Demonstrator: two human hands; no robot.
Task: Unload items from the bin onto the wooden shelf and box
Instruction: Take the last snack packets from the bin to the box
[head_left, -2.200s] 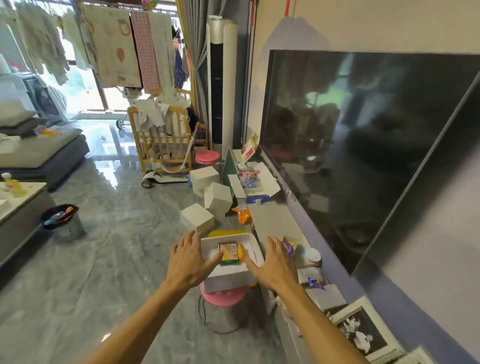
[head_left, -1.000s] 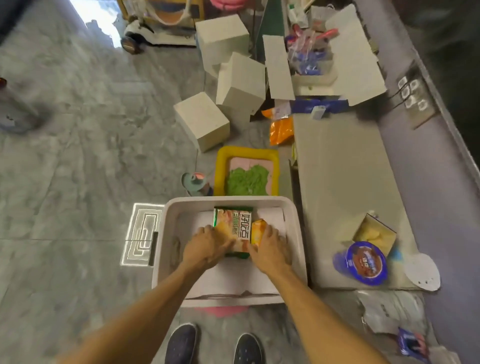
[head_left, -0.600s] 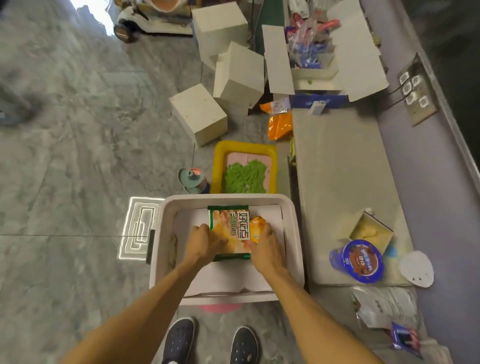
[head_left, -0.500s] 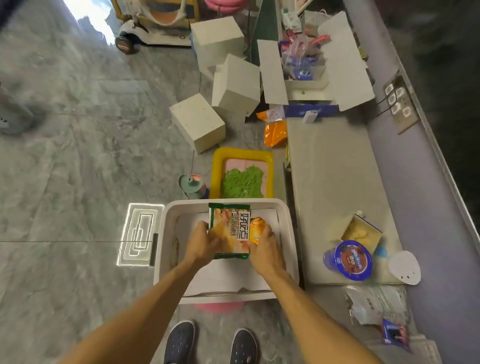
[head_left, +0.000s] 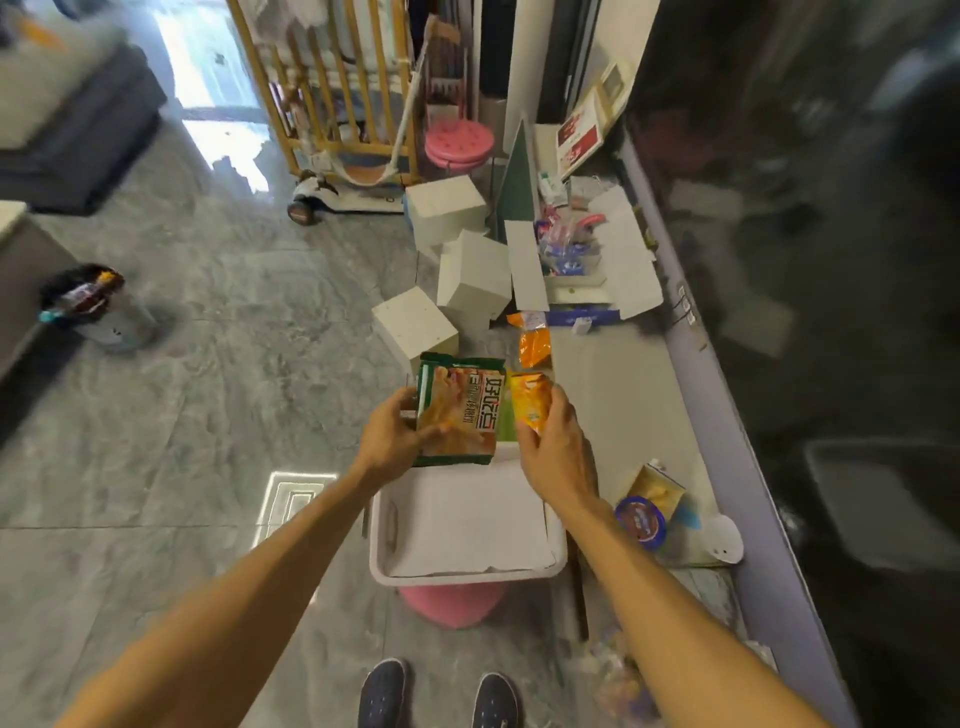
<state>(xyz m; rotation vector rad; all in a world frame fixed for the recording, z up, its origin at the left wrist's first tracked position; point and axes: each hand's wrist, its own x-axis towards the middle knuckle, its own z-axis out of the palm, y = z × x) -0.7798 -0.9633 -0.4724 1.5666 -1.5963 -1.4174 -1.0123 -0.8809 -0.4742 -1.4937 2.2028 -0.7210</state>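
Note:
My left hand (head_left: 390, 435) grips a green snack bag (head_left: 460, 415) by its left edge, lifted above the white bin (head_left: 384, 545). My right hand (head_left: 556, 447) holds a small orange packet (head_left: 530, 402) beside the bag. The bin sits on a pink stool (head_left: 452, 603) and only a white sheet shows inside it. The low wooden shelf (head_left: 618, 384) runs along the right. An open white box (head_left: 582, 265) with packets in it stands at the shelf's far end.
On the shelf lie a blue-lidded cup (head_left: 641, 522), a yellow carton (head_left: 655, 486) and a white disc (head_left: 724, 540). An orange bag (head_left: 534, 340) sits at the shelf's left edge. Three white cubes (head_left: 415, 322) stand on the floor beyond. A bucket (head_left: 98, 306) is far left.
Both hands have lifted the green bag and the orange packet up out of the bin and away from me. The camera has tilted up, showing more of the room.

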